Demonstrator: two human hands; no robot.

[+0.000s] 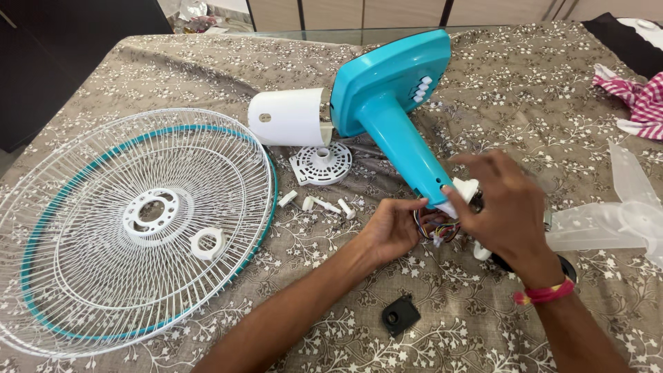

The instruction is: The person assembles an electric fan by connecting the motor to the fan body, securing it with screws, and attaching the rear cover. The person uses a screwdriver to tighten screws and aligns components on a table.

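A turquoise fan stand (394,103) lies on its side on a patterned cloth, its base tilted up at the back and its neck pointing toward me. My left hand (390,228) pinches a bundle of coloured wires (436,231) coming out of the neck's end. My right hand (507,207) grips the white fitting (466,190) at that same end, covering part of it. A red thread band is on my right wrist.
A white wire fan guard (131,228) with a teal rim lies at left, a white ring nut (207,243) on it. A white motor cover (290,117), vented disc (321,164), small white pegs (324,204), black cap (400,316), clear blade (615,214) and checked cloth (639,100) lie around.
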